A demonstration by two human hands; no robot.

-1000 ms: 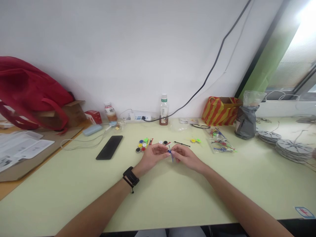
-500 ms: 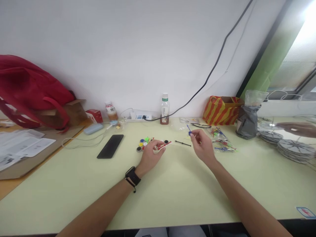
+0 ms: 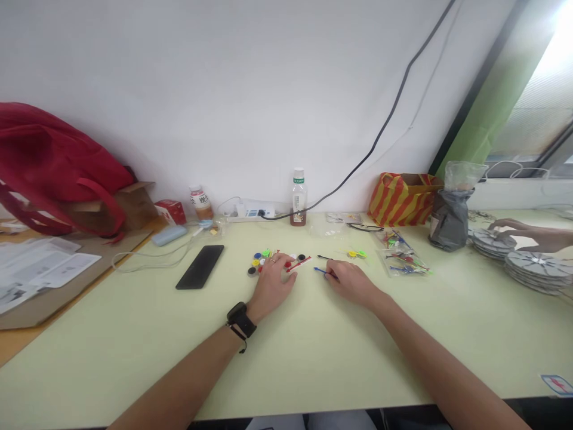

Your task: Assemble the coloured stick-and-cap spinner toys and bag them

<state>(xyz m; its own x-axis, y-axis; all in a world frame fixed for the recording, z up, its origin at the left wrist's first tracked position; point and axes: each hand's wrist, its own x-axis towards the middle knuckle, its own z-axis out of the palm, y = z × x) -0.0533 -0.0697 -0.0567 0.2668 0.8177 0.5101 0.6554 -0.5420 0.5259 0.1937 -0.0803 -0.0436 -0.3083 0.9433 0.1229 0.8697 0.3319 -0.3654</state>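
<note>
A second ago, from where I stand, I saw the person's 2 hands meeting over the blue stick [image 3: 320,271]; now they're apart. The right hand [image 3: 353,283] has come down from where it was lifted out to the side, and its fingertips pinch the blue stick low over the table [image 3: 286,358], the end poking out toward the left hand. That hand has partly covered the black stick [image 3: 325,258], which showed whole in the last frame, while the yellow-green pieces [image 3: 351,254] behind it have come back into view. The left hand [image 3: 272,280] has barely shifted since then: palm down, fingers loosely bent, thumb set apart from them, with a red stick [image 3: 299,263] and a white strip [image 3: 306,263] showing in that gap. I can't tell whether it grips them or merely rests over them. Just beyond its knuckles sits the same cluster of coloured caps [image 3: 256,263], and the phone [image 3: 200,267] lies where it was, to the left. Over on the right, a co-worker's hand [image 3: 523,234] has dropped lower and is now at the farther of the 2 stacks of grey discs [image 3: 537,263].
</note>
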